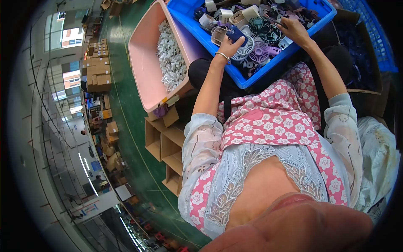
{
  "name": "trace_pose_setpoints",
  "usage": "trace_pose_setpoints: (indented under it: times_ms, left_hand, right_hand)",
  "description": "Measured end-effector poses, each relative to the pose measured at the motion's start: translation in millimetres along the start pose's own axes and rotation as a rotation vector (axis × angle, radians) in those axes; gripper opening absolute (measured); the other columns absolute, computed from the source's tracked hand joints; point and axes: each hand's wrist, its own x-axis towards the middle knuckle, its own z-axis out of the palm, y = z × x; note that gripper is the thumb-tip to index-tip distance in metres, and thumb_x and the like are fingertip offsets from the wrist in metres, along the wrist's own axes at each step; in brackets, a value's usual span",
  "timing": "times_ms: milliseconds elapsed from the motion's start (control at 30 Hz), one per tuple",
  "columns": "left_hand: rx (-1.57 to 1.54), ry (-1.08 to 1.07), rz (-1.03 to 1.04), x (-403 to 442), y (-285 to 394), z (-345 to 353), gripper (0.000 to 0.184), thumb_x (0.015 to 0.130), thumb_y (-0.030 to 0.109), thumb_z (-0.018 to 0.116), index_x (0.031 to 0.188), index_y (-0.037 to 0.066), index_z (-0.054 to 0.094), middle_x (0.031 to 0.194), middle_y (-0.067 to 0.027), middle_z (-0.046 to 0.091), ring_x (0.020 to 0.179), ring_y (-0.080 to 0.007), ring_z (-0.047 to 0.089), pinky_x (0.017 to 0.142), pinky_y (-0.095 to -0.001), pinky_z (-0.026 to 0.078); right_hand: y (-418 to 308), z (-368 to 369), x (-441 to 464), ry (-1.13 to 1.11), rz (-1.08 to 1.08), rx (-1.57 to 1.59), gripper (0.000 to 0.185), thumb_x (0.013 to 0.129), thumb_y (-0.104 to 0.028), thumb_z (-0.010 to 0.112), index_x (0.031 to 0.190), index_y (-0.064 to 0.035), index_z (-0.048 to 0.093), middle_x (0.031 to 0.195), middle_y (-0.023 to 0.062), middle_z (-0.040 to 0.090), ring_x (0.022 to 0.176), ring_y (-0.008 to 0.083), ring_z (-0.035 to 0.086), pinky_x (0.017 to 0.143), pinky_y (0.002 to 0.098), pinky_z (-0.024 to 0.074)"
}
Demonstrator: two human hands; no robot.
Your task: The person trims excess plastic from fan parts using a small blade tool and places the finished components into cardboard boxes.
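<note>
Gripping one small, chunky, dark-blue plastic piece [235, 36] over one bright-blue rectangular plastic crate [242, 80], the left hand [228, 47] has its fingers closed around it; the right hand's [294, 32] fingers are bent, their hold unclear. At least four round spoked grilles [259, 51] show: white, purple, green, black.

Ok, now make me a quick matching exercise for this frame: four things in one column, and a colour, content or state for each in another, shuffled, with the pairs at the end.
1. left hand
2. pink tub
3. blue crate
4. apron

A. holds small pale pieces
B. pink with a white floral pattern
C. grasping a dark blue part
D. holds round slotted guards

Pairs: 1-C, 2-A, 3-D, 4-B
</note>
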Motion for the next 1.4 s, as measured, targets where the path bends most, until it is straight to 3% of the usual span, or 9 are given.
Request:
trace_pose_setpoints:
  times_ms: [233,267,333,500,600,833,933,1167,1400]
  left_hand:
    - [-0.712,-0.067,-0.408,-11.4,14.0,-8.0,0.044,0.074,0.040,0.063,0.111,0.018,0.051,0.125,-0.0041,0.046,0.118,-0.0382,0.029,0.092,-0.0720,-0.002]
    - [-0.720,-0.016,-0.391,-13.4,15.9,-4.6,0.041,0.075,0.035,0.064,0.107,0.013,0.052,0.119,-0.0056,0.050,0.102,-0.0272,0.048,0.089,-0.0541,0.035]
    - [-0.232,-0.082,-0.196,7.5,-20.6,-3.9,0.047,0.071,0.034,0.064,0.102,0.000,0.055,0.089,-0.0104,0.062,0.081,-0.0242,0.061,0.073,-0.0390,0.047]
    - [0.850,0.034,-0.117,-5.0,25.0,42.3,0.054,0.070,0.038,0.060,0.102,-0.005,0.061,0.135,-0.0160,0.035,0.125,-0.0519,0.013,0.099,-0.0642,0.006]
    - [0.873,0.156,0.287,2.5,13.8,55.1,0.041,0.072,0.031,0.063,0.095,-0.003,0.063,0.125,-0.0167,0.042,0.117,-0.0474,0.029,0.099,-0.0555,0.021]
    - [0.493,0.066,0.240,15.5,-8.5,6.8,0.018,0.083,0.003,0.049,0.100,-0.002,0.053,0.094,-0.0191,0.058,0.083,-0.0315,0.059,0.070,-0.0381,0.047]
    - [0.137,0.058,0.061,20.5,12.5,-0.8,0.025,0.089,0.005,0.040,0.113,-0.002,0.043,0.084,-0.0141,0.063,0.046,-0.0135,0.057,0.044,-0.0261,0.045]
    - [-0.586,-0.107,-0.280,44.3,1.3,-22.5,0.016,0.091,0.017,0.048,0.099,0.003,0.045,0.092,-0.0188,0.062,0.061,-0.0140,0.058,0.049,-0.0212,0.044]
    - [0.054,-0.047,-0.036,44.2,-18.4,-12.9,0.015,0.089,0.012,0.050,0.097,0.000,0.056,0.068,-0.0041,0.059,0.049,-0.0048,0.048,0.045,-0.0171,0.039]
  right_hand:
    - [-14.9,-0.3,-18.6,0.084,0.014,-0.131,0.022,0.080,-0.028,0.058,0.078,-0.0057,0.054,0.071,0.0144,0.059,0.071,0.0343,0.059,0.061,0.0443,0.0451]
    - [-12.7,-0.5,-15.8,0.049,0.058,-0.129,0.023,0.081,-0.028,0.058,0.078,-0.0055,0.055,0.068,0.0155,0.059,0.069,0.0349,0.059,0.060,0.0443,0.0450]
    - [-6.4,3.5,-6.8,-0.058,0.205,0.160,0.029,0.082,-0.030,0.057,0.076,-0.0012,0.059,0.061,0.0132,0.057,0.053,0.0232,0.058,0.050,0.0349,0.0444]
    - [-77.7,12.5,10.2,-0.300,0.278,0.847,0.051,0.074,-0.036,0.069,0.109,-0.0010,0.055,0.066,0.0018,0.057,0.054,0.0072,0.051,0.042,0.0206,0.0361]
    - [-72.8,40.1,33.8,-0.499,0.290,0.939,0.047,0.079,-0.034,0.064,0.106,0.0023,0.053,0.062,0.0014,0.054,0.048,0.0067,0.051,0.040,0.0197,0.0360]
    - [-48.3,-12.5,92.3,-0.471,0.391,1.436,0.040,0.077,-0.012,0.045,0.116,-0.0016,0.050,0.097,0.0134,0.063,0.044,0.0063,0.051,0.039,0.0164,0.0424]
    - [-44.4,-35.5,103.3,-0.467,0.282,1.585,0.048,0.078,-0.017,0.047,0.124,-0.0015,0.044,0.105,0.0175,0.060,0.046,0.0069,0.053,0.041,0.0155,0.0453]
    - [-8.9,-79.6,81.0,-0.160,0.340,1.407,0.039,0.084,-0.013,0.050,0.122,-0.0020,0.048,0.092,0.0096,0.062,0.050,0.0060,0.055,0.044,0.0161,0.0455]
    - [21.3,-135.6,18.7,0.236,0.531,1.323,0.035,0.082,-0.013,0.055,0.116,-0.0033,0.051,0.077,0.0051,0.057,0.051,0.0095,0.057,0.040,0.0206,0.0455]
